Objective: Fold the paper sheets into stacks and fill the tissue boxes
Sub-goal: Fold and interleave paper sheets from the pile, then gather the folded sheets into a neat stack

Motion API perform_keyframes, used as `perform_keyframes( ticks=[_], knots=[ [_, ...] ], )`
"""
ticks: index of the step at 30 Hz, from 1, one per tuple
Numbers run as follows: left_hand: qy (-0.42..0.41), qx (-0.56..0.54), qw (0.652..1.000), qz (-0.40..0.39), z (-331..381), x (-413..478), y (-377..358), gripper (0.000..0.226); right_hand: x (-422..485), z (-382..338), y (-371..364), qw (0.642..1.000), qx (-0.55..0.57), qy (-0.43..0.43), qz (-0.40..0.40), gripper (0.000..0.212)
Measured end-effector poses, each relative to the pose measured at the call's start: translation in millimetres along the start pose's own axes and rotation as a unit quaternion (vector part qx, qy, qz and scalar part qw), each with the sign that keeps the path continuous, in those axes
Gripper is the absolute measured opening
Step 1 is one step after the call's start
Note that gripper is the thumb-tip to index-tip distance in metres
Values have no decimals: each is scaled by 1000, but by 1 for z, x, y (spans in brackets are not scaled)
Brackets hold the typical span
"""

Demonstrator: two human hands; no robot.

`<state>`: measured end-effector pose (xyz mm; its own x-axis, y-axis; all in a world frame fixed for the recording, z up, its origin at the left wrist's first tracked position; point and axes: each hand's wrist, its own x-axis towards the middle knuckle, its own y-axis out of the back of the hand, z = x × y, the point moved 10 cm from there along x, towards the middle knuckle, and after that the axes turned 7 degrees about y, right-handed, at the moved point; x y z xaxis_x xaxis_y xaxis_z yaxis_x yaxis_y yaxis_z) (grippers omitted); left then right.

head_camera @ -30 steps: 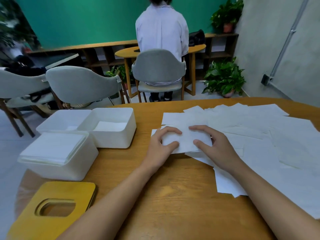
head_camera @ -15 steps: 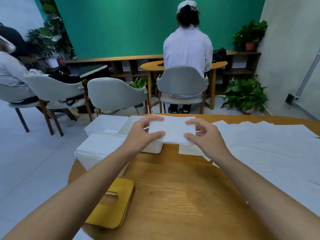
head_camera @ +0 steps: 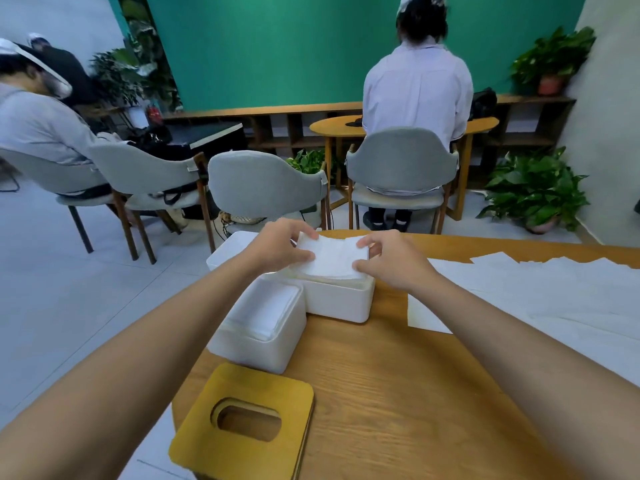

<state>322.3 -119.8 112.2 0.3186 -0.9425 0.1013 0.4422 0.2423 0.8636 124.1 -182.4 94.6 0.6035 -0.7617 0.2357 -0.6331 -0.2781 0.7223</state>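
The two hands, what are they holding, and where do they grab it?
Both hold one folded paper stack: left hand pinches its left end, right hand its right end.

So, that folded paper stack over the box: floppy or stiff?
Probably floppy: the folded stack bows between the left hand and right hand gripping its ends. Likely light, since fingers alone carry it. Layered edges suggest sheets could slip apart.

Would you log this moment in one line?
left hand, right hand: hold folded white paper stack | over open white plastic box
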Motion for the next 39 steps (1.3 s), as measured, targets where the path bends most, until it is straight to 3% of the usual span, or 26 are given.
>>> perform_keyframes(
  ticks=[8,16,22,28,35,39],
  knots=[
    [-79,228,969,-59,7,22,-36,37,22,6,-32,981,-171,-5,-95,48],
    [-121,300,944,-63,8,21,-44,38,26,8,-42,950,-281,18,-131,35],
    [-144,235,960,-48,27,9,-23,43,18,-6,-21,979,-185,52,-65,47],
    [-161,133,977,-37,71,-14,-16,33,-23,14,25,995,-75,52,34,37],
    [-202,71,975,-54,138,-47,-69,25,-89,74,71,997,-29,0,66,32],
    [-189,83,973,-107,162,-56,-120,36,-113,105,85,998,-37,-23,50,36]
  ],
)
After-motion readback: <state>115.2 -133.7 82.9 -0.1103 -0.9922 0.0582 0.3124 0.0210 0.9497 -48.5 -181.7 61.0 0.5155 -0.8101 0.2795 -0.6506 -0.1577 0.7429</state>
